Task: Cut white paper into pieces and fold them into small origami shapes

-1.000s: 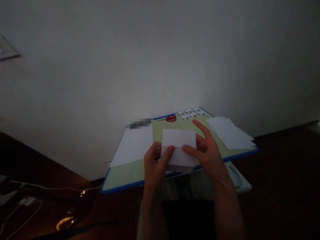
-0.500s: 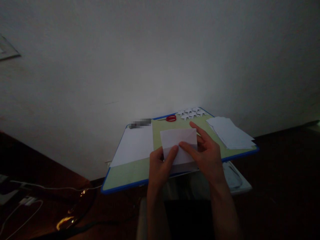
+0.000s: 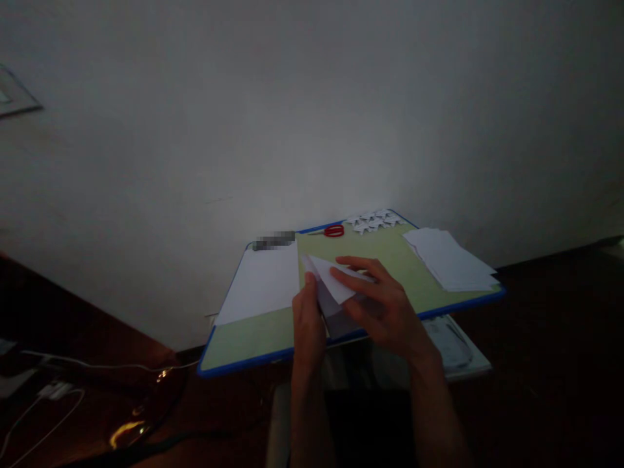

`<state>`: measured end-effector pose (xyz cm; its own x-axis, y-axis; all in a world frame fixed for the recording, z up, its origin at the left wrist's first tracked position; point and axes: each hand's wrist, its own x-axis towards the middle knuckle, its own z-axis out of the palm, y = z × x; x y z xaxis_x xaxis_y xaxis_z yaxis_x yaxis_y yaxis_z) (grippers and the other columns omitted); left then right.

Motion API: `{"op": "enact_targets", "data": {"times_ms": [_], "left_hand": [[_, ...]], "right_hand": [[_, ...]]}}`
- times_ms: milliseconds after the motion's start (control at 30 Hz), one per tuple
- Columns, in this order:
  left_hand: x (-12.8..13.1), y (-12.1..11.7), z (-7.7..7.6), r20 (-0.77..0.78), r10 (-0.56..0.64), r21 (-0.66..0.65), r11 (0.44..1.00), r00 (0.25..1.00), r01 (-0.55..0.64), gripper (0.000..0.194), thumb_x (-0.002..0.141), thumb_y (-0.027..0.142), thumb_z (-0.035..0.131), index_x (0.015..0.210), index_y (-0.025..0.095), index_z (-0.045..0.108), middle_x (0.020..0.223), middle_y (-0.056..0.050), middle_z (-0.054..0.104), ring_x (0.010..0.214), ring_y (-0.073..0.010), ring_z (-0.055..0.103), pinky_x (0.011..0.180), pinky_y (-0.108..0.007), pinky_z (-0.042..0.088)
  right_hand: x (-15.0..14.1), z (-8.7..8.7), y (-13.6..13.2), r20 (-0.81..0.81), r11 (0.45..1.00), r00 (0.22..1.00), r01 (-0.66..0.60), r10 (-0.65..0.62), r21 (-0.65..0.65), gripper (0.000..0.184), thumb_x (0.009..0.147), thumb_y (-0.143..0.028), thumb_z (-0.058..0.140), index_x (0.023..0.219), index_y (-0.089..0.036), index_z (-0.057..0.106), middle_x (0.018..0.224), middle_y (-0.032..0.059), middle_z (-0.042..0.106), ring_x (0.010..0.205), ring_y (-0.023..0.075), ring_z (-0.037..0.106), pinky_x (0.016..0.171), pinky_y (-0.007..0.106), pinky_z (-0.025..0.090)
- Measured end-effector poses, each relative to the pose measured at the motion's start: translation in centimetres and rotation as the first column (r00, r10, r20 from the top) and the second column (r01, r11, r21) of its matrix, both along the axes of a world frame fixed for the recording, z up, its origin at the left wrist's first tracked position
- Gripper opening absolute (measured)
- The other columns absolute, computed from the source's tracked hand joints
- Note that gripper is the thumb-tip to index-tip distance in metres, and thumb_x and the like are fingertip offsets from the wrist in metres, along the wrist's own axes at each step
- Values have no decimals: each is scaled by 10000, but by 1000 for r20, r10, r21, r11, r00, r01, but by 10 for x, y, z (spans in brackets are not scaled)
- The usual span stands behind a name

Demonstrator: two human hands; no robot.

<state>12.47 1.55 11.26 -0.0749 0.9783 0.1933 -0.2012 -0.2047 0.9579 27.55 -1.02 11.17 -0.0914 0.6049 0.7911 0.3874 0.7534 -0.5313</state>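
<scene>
A white sheet of paper (image 3: 336, 284) with a flap standing up at an angle is between my hands, above the front edge of the table. My left hand (image 3: 309, 318) grips its left side, thumb upright along the edge. With fingers over the upper flap and thumb underneath, my right hand (image 3: 385, 299) holds the paper's right side. The lower part of the paper is partly hidden behind my hands.
The green table (image 3: 253, 341) has a blue rim and stands against a wall. On it lie a large white sheet (image 3: 266, 279), red-handled scissors (image 3: 334, 231), several folded paper stars (image 3: 374, 222) and a stack of paper (image 3: 448, 260). White cables (image 3: 112, 368) run at left.
The paper was flat and facing me; now a flap of it is lifted and tilted. My right hand's fingers have moved over the flap, and my left thumb has shifted to the left edge.
</scene>
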Motion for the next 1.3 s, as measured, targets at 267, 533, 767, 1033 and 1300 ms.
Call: {"op": "enact_targets", "data": {"times_ms": [267,533,767,1033,1300], "left_hand": [[-10,-4,6,-215,-216,105,964,953,242,437,881,513,782,1123,149,769,1005,-76,802,879,-212,715,770,-277,551],[-12,-6,7,-257,-219,108,961,941,253,320,939,434,717,1093,157,757,985,-67,782,854,-195,675,756,-267,537],[-9,-9,7,-250,-195,184,952,948,244,480,998,554,606,1294,195,722,1289,-108,751,1192,-278,680,1061,-379,524],[-2,-9,9,-229,-211,171,952,950,252,420,1031,502,580,1313,217,704,1347,-98,724,1225,-255,679,1038,-347,542],[-1,-11,7,-233,-132,147,975,963,169,408,1030,492,575,1284,198,704,1323,-96,734,1206,-252,680,1024,-335,538]], "right_hand": [[3,2,-1,-25,999,999,47,-47,-19,484,1027,-202,583,1475,-385,599,1380,66,620,1274,246,593,1067,465,533],[6,5,-2,-123,999,992,1,-6,-40,339,1032,-236,617,1338,-345,711,1286,60,691,1213,227,664,1046,424,556],[4,8,-3,-162,999,986,24,-30,-37,393,983,-186,678,1336,-354,721,1210,55,697,1116,220,685,959,396,585],[2,5,-2,-112,999,993,-40,41,19,429,990,-150,661,1324,-411,722,1229,48,646,1156,224,655,867,385,573],[1,7,-6,-134,1000,991,4,-8,-28,433,962,-216,721,1367,-366,688,1227,51,675,1156,236,642,986,432,555]]}}
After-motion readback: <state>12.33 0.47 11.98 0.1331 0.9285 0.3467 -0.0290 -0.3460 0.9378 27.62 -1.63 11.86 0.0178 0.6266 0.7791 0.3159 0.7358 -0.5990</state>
